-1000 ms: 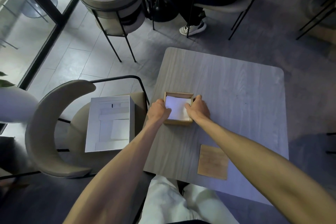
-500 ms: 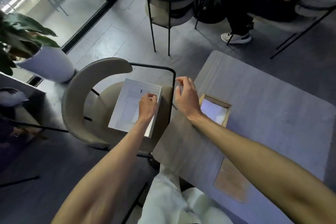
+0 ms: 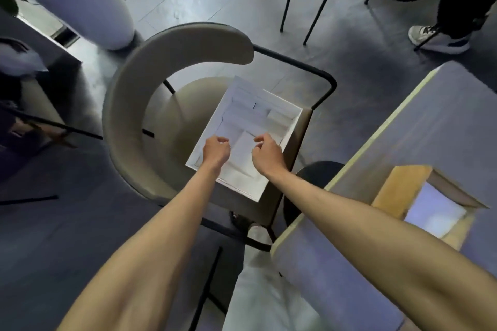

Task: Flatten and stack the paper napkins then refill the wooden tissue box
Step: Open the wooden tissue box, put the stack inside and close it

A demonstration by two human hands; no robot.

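Both left hand (image 3: 216, 149) and right hand (image 3: 267, 153) hover over the napkins (image 3: 243, 148), fingers (image 3: 223, 140) half-curled, empty; seemingly fetching more, they must next pinch a stack.

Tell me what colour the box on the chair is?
The cardboard box is white, clearest in the head view.

White rectangular cardboard tray (image 3: 291, 121), plain white folded paper napkins (image 3: 244, 150), beige curved padded chair (image 3: 126, 115) with black metal frame, grey wood-grain table (image 3: 443, 115), light tan wooden tissue box (image 3: 395, 188), white round plant pot (image 3: 88, 11).
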